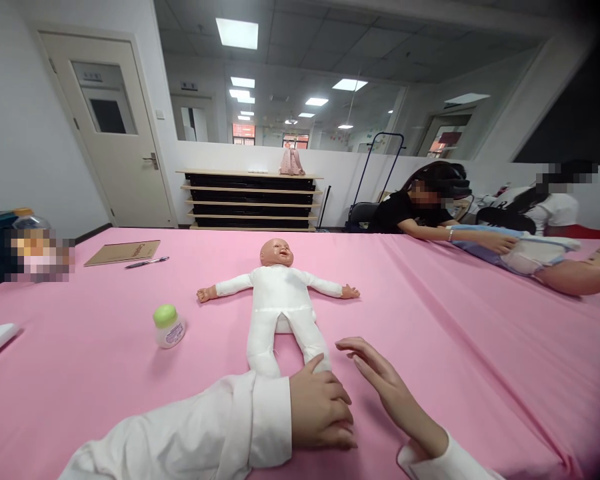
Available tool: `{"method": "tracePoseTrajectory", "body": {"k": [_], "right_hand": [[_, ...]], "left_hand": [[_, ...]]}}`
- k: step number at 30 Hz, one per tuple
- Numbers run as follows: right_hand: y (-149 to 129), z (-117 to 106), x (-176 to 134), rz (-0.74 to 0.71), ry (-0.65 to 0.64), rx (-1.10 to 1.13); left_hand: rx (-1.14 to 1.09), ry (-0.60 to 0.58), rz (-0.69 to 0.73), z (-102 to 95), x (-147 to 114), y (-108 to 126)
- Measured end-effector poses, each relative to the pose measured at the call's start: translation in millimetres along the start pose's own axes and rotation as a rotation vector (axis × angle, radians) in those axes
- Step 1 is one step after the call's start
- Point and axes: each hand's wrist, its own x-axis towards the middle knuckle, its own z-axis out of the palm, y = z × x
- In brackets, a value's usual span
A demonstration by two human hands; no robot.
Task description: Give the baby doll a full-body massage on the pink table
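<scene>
A baby doll (280,300) in a white bodysuit lies face up, arms spread, in the middle of the pink tablecloth (455,333). The left hand (320,410) rests flat over the doll's feet, fingers together, gripping nothing. The right hand (380,380) hovers just beside the doll's leg, fingers extended and slightly apart, empty. A small green-capped jar (168,326) stands near the doll's side. A notebook (123,252) and pen (147,263) lie well apart toward the far edge. Bare cloth spreads wide to the right.
</scene>
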Motion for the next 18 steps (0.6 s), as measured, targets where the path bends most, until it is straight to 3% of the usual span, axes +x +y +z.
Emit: {"method": "tracePoseTrajectory", "body": {"k": [4,8,11,14,18], "right_hand": [[18,-1,29,0.176,-0.074,0.158],[56,13,72,0.378,-0.059,0.475],[77,27,108,0.408,0.038,0.671],[83,42,144,0.401,0.033,0.755],[82,61,185,0.328,0.115,0.725]], "left_hand": [[-0.056,0.123,-0.169,-30.3,0,-31],[-0.057,0.493,-0.451,-49.3,-16,-102],[-0.094,0.698,-0.661,-42.1,-36,-155],[-0.199,0.714,-0.727,-27.1,-50,-183],[-0.294,0.695,-0.700,-16.3,-55,-191]]}}
